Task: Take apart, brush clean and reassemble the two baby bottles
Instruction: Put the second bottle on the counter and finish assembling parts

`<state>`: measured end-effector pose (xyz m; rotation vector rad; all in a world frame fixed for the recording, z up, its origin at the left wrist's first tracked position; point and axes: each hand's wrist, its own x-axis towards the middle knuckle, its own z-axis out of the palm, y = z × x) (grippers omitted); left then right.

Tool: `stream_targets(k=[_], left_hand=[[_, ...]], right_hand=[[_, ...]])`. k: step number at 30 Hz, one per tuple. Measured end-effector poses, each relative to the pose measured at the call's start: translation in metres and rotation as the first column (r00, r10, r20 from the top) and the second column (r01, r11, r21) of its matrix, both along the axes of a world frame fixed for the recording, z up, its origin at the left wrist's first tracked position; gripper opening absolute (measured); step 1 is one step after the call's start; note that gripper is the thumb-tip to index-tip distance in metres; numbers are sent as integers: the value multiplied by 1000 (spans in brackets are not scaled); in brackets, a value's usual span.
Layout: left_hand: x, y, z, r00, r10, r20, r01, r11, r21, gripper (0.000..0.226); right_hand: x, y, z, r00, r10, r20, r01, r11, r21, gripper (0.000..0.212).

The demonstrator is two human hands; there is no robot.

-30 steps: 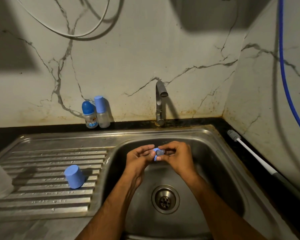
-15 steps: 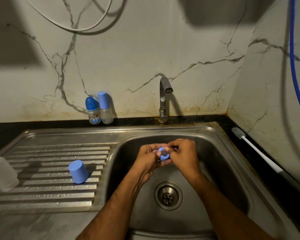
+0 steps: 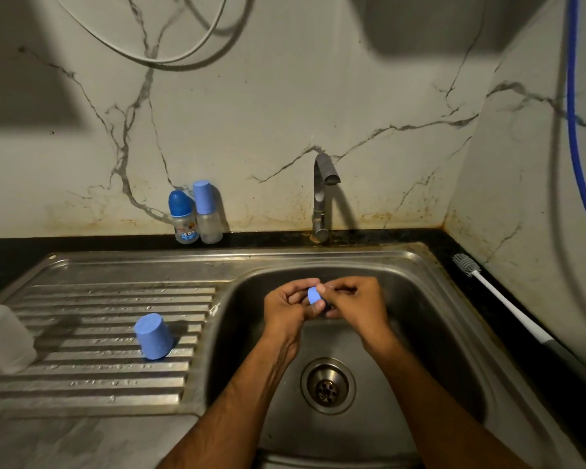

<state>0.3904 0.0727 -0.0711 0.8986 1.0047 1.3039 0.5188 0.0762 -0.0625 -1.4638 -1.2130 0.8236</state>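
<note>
Both hands are up over the shiny steel sink (image 3: 430, 309). The left hand (image 3: 286, 308) pinches a small light blue plastic ring (image 3: 313, 295), which looks like the screw collar of a baby bottle. The right hand (image 3: 359, 304) has its fingers curled in at the same ring, maybe pulling the teat out, but what it holds is too small to tell.

To do this step well, I think the left hand should hold the ring tight and the right hand should work the soft part out slowly. Keep it away from the drain hole (image 3: 328, 386) so nothing small drops in.

A light blue plastic cap (image 3: 153, 336) stands mouth down on the ridged steel draining board (image 3: 99, 377). A cloudy clear plastic bottle body (image 3: 4, 338) sits at the far left. Two small baby bottles stand by the wall, one with a dark blue cap (image 3: 182, 220) and one with a light blue cap (image 3: 207, 213), touching each other. A long white bottle brush (image 3: 503, 301) lies on the dark worktop (image 3: 454, 245) to the right, near enough to grab. The bent steel tap (image 3: 322, 198) is behind the hands and not in the way
</note>
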Motion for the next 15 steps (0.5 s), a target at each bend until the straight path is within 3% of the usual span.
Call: stream_targets(k=[4,7,11,15], left_hand=[[-7,3,-1,998,-60,-2,60,997,-39,37],[-9,4,1,994,-108,-14,105,983,-151,31],[-7,6,0,999,-19,36,27,972,-232,27],[-6,8,1,989,31,142,18,944,-331,12]], right_hand=[[5,0,-2,999,42,-8,-41,999,22,24],[5,-1,0,977,71,202,-89,993,84,29],[0,-2,-2,934,55,352,-131,972,195,23],[-5,-3,-4,910,2,414,-95,974,205,8]])
